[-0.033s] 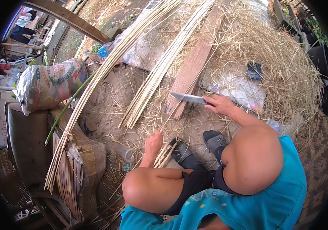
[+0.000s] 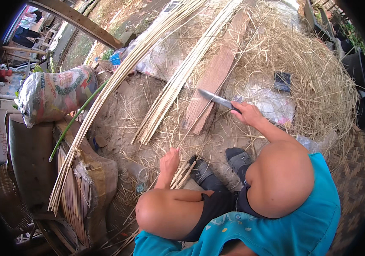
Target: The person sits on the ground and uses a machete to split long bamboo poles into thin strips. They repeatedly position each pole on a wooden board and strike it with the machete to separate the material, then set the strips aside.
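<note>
My right hand point(image 2: 248, 114) is closed round the black handle of a knife point(image 2: 216, 99). Its blade points left over a brown wooden plank point(image 2: 217, 70), which slopes away from me. Lower and to the left, my left hand point(image 2: 169, 163) pinches the near end of a thin bamboo strip point(image 2: 185, 135). From there the strip runs up toward the plank's right edge. A bundle of pale split bamboo strips point(image 2: 169, 96) lies left of the plank. Below my left hand, short bamboo pieces point(image 2: 183, 176) rest beside my foot.
Curly bamboo shavings point(image 2: 318, 77) heap up at the right. Long bamboo strips point(image 2: 105, 96) lie across a worn piece of furniture point(image 2: 101, 170) at the left, beside a green stick point(image 2: 76, 121). Behind them sits a stuffed sack point(image 2: 59, 94). A clear plastic bottle point(image 2: 139, 171) lies near my left wrist.
The knife in my right hand has moved slightly up and to the right, its blade now tilted more. My left hand has barely shifted and still pinches the strip.
</note>
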